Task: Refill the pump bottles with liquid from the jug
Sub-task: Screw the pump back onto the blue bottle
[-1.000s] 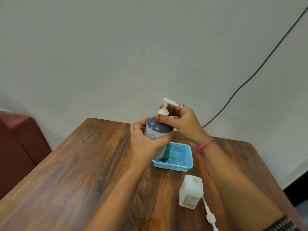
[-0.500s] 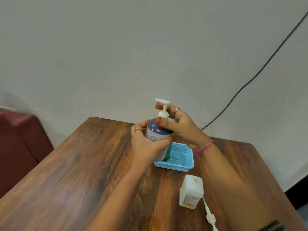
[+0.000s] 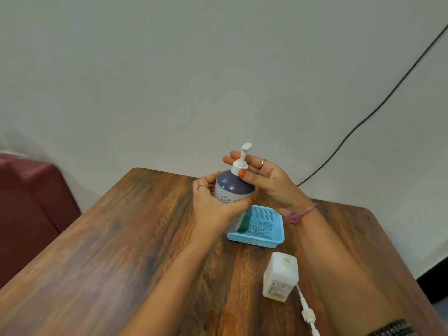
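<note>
Glossy wood table [image 3: 121, 238]; left hand [image 3: 213, 204] grips rounded plastic pump bottle [image 3: 232, 190].

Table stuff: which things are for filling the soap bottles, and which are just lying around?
For the job:
purple pump bottle, held by left hand
its pump, touched by right hand
square white bottle
loose pump

Just lying about:
blue basket
black cable
red seat

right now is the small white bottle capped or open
Open: the white bottle stands uncapped, and its pump lies beside it on the table.
</note>
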